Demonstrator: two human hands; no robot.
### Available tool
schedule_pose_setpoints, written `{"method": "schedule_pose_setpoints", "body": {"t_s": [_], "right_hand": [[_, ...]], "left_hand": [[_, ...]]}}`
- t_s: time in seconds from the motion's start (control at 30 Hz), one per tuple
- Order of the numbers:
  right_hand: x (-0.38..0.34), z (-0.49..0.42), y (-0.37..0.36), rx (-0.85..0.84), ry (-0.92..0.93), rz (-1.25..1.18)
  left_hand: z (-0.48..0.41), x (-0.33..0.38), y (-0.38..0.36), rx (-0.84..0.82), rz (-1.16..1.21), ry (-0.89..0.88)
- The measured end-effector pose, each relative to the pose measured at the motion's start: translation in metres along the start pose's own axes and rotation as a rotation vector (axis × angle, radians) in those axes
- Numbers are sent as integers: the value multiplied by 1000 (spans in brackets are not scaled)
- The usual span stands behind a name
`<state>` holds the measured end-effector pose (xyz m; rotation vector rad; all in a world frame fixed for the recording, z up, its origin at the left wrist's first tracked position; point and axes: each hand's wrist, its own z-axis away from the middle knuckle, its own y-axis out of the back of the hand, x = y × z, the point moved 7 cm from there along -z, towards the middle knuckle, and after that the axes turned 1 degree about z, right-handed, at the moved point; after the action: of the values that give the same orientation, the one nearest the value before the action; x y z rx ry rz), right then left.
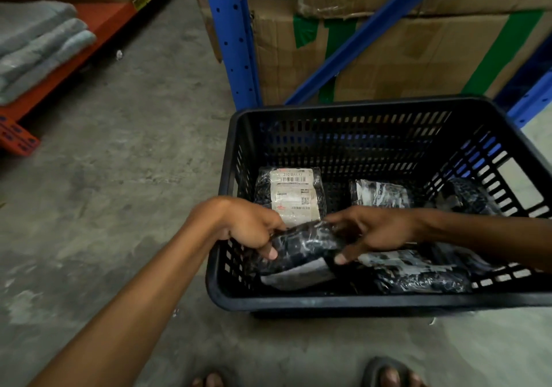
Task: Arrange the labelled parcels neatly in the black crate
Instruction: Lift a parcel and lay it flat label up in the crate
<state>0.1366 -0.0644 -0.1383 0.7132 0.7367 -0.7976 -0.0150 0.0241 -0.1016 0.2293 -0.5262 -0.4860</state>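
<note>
- Both hands down inside black crate (343,301), near-left corner.
- Left hand (251,226) and right hand (367,231) clamped on opposite ends of held parcel (304,246), thumbs over its front edge.
- Dark, glossy poly wrap, creased: likely soft, light, slippery; best gripped at the short ends, not the film.
- Labelled parcel (294,195) flat just behind, label up.
- Other parcels (418,270) loose along right side.
- Bare floor at crate centre; tall slotted walls limit wrist angle.
</note>
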Motion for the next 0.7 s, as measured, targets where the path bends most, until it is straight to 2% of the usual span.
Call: {"method": "schedule_pose_setpoints", "body": {"t_s": [0.13,0.27,0.37,0.43,0.53,0.7], "right_hand": [[-4,32,42,130,-6,-362],[-13,54,69,252,99,-783],[-11,56,88,398,129,-1032],[-11,53,96,463,145,-1090],[-5,41,98,535,106,-1098],[13,18,85,639,-90,-923]], "left_hand": [[17,7,24,70,413,-234],[23,15,65,360,948,-489],[22,19,80,437,1372,-641],[16,25,77,471,1392,-642],[2,34,62,596,1204,-525],[-13,28,35,670,1182,-386]]}}
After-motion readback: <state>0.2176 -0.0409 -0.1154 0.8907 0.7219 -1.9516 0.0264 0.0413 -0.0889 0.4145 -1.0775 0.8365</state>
